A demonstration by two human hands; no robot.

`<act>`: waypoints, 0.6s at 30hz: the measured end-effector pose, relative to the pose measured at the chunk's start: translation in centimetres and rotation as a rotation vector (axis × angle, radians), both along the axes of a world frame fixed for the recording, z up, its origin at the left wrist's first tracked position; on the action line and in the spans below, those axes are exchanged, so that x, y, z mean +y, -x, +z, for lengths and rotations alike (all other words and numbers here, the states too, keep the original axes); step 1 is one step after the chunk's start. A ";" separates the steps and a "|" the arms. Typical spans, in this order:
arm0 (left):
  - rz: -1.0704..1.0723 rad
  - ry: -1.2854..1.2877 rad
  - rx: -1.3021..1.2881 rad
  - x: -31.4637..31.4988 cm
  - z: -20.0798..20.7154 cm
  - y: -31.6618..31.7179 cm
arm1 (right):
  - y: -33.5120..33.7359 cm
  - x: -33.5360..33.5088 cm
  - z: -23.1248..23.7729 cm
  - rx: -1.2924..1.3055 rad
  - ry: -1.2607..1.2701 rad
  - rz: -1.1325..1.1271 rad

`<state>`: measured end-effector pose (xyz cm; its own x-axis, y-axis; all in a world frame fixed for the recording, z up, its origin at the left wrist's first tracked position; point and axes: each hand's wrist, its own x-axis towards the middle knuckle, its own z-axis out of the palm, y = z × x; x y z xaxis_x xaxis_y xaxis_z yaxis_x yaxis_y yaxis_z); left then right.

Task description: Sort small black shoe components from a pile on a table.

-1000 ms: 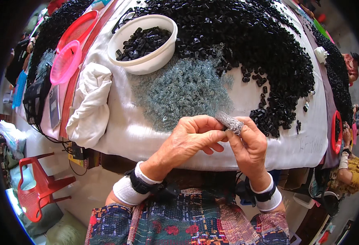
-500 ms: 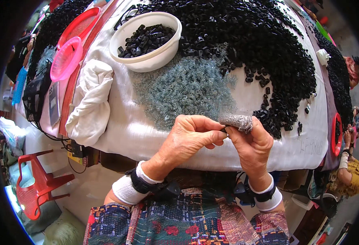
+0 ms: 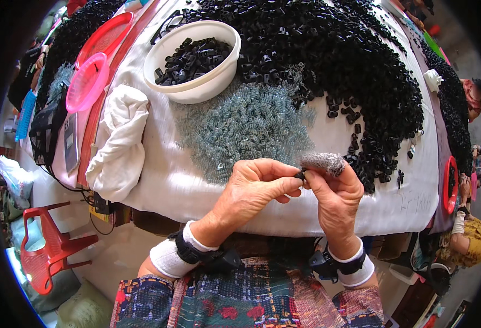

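Note:
Close together above the table's near edge, my left hand [image 3: 257, 186] and my right hand [image 3: 336, 194] pinch a small black plastic piece [image 3: 301, 175] between thumbs and index fingers. The fingers cover most of it. A grey knitted finger cover [image 3: 323, 162] wraps my right index finger. Just beyond my hands lies a heap of small metal coil springs [image 3: 251, 128]. Behind and to the right spreads a large pile of black plastic parts [image 3: 382, 93]. A white bowl [image 3: 197, 93] at the back left holds more black parts.
A folded white cloth [image 3: 121, 142] lies left of the springs. Pink [image 3: 87, 82] and red baskets [image 3: 106, 35] stand at the left edge. On the floor is a red plastic chair [image 3: 52, 246]. Another person [image 3: 464, 235] sits at the right beside a red tray [image 3: 450, 183].
My hands stay pinched together on the small black piece, with the fingers shifted slightly. The table and everything on it appear a little lower in the picture.

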<state>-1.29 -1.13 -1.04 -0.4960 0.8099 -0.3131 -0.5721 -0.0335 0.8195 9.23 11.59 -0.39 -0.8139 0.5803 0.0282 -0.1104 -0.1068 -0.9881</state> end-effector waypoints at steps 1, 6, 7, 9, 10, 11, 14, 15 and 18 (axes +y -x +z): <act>0.001 0.000 0.001 0.1 0.0 0.0 | 0.0 -0.1 -0.2 0.018 -0.054 -0.035; 0.060 0.038 -0.016 0.6 0.3 -0.3 | 0.1 -0.5 -0.4 -0.012 -0.221 -0.102; 0.060 0.035 -0.013 0.7 0.3 -0.3 | 0.2 -0.5 -0.4 -0.032 -0.227 -0.131; 0.038 0.034 0.006 0.9 0.2 -0.2 | 0.0 0.0 -1.0 -0.041 -0.336 -0.122; 0.040 0.036 0.009 0.9 0.2 -0.2 | -0.2 0.1 -1.3 -0.053 -0.438 -0.111; 0.034 0.050 0.004 0.9 0.3 -0.1 | -0.4 0.3 -1.3 -0.060 -0.475 -0.071; 0.039 0.063 -0.020 0.8 0.0 0.2 | -0.3 0.1 -0.4 -0.145 -0.458 -0.056; 0.049 0.063 -0.044 0.7 -0.1 0.2 | 0.1 0.1 0.1 -0.141 -0.458 -0.057; 0.063 0.001 -0.145 0.8 0.1 0.1 | 0.7 0.0 0.9 -0.047 -0.859 0.013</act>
